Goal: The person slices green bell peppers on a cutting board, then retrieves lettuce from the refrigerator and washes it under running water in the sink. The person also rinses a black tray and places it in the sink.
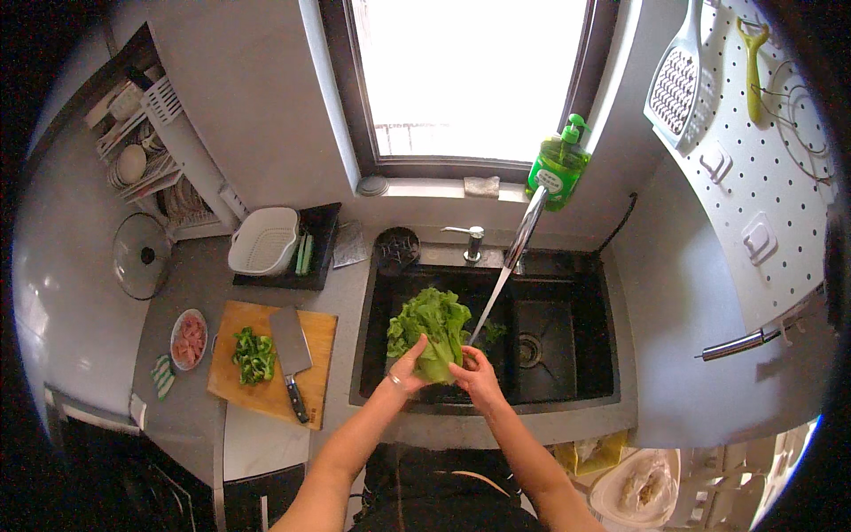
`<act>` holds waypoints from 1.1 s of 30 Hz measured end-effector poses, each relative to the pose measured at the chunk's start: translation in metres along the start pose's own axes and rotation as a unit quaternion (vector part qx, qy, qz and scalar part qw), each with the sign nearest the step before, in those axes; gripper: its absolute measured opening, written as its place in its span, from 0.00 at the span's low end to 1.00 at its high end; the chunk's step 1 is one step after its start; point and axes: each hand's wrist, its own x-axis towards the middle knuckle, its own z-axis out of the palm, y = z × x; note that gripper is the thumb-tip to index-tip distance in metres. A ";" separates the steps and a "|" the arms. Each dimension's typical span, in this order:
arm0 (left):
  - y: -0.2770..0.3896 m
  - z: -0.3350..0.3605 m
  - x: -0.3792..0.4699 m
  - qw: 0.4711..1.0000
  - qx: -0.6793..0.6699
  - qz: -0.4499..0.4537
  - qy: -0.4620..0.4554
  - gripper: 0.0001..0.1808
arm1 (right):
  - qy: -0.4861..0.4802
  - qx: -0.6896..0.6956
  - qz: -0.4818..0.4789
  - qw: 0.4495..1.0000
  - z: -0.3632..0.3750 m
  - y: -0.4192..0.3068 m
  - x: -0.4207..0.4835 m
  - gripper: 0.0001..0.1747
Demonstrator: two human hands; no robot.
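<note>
A head of green leafy lettuce [431, 326] is held over the left part of a black sink [544, 372]. My left hand [407, 374] grips it from the left, thumb lying up along the leaves and a bracelet at the wrist. On the right side of its pale base, my right hand [477, 379] pinches it with thumb and fingers. A stream of water runs from the chrome faucet [525, 229] and falls close to the right edge of the leaves. The leaves hide some of my fingers.
Left of the sink, a wooden cutting board [233, 319] bears chopped green peppers [254, 357] and a cleaver [290, 342]. Beyond it are a bowl of sliced meat [189, 339] and a white basket [264, 241]. A green soap bottle [558, 169] stands behind the faucet. A pegboard [738, 179] rises at right.
</note>
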 end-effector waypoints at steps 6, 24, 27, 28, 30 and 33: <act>-0.009 0.000 0.003 0.996 -0.072 0.030 0.040 0.36 | 0.126 -0.001 0.007 0.992 0.001 -0.003 0.007 0.23; -0.020 -0.005 0.012 0.988 -0.054 0.095 0.110 0.23 | 0.077 -0.386 -0.378 0.838 0.013 -0.011 0.020 0.09; -0.027 0.000 0.019 0.980 -0.029 0.075 0.184 0.21 | 0.070 -0.460 -0.417 0.781 0.017 -0.027 0.019 0.07; -0.029 0.001 0.020 0.981 -0.017 0.077 0.177 0.21 | 0.066 -0.488 -0.421 0.761 0.015 -0.032 0.019 0.06; -0.033 0.003 0.023 0.980 0.023 0.079 0.179 0.22 | 0.053 -0.542 -0.435 0.718 0.010 -0.040 0.021 0.06; -0.037 0.005 0.026 0.977 0.050 0.071 0.197 0.23 | 0.013 -0.612 -0.459 0.644 0.000 -0.049 0.027 0.06</act>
